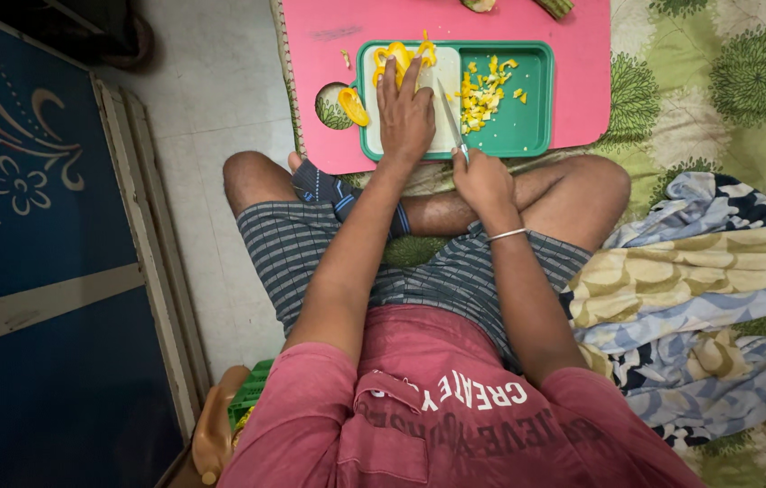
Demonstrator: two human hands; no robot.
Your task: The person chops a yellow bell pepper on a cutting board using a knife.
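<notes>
two hands work over a green chopping tray [527, 136] set on a pink board [582, 81]. left hand [405, 113] lies flat, fingers together and pressing yellow pepper strips [398, 59] at the tray's far left corner. right hand [482, 181] is clamped round the handle of a knife [451, 113], whose blade runs away from the body, just right of the left fingers. diced pepper [480, 90] lies right of the blade; bare tray floor beyond it leaves open room. one pepper piece [353, 106] lies off the tray's left rim.
</notes>
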